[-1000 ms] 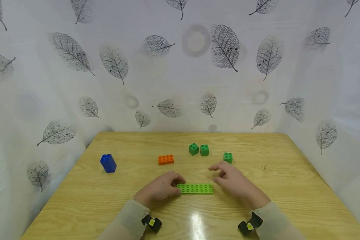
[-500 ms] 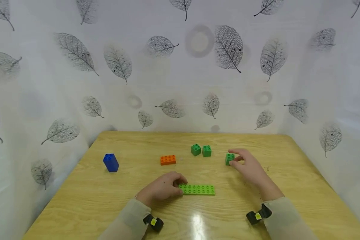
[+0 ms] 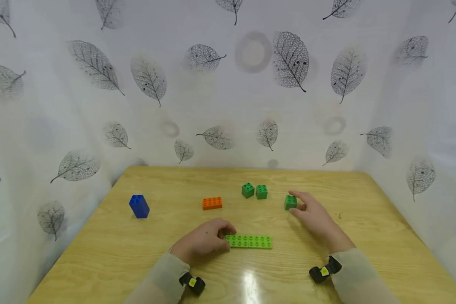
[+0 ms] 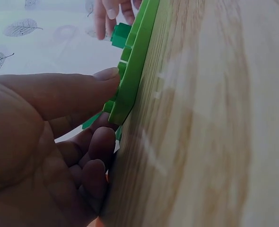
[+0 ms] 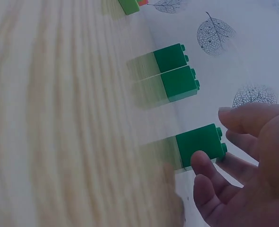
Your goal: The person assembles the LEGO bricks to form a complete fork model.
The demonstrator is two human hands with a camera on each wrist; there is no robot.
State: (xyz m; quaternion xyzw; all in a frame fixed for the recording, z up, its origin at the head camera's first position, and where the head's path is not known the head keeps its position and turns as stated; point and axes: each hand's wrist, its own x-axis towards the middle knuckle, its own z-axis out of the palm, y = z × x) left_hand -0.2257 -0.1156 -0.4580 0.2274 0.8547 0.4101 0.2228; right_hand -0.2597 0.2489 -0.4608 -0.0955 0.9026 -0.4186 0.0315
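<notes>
Off to the left of the table (image 3: 167, 185), a tall blue block (image 3: 139, 207) stands upright. The left hand (image 3: 204, 237) pinches the near end of a lime strip, thumb against its studs; beyond that hand sits an orange brick (image 3: 212, 203), studs up. The lime strip (image 3: 251, 242) itself lies flat on the table, stretching rightward in front of the person. Farther back stand two green bricks (image 3: 261, 192) close beside each other, one turned at an angle. Right of them is a third green brick (image 3: 290, 202), the right hand (image 3: 314, 215) curved about it, thumb and fingers parted; whether a fingertip touches it, I can't tell.
</notes>
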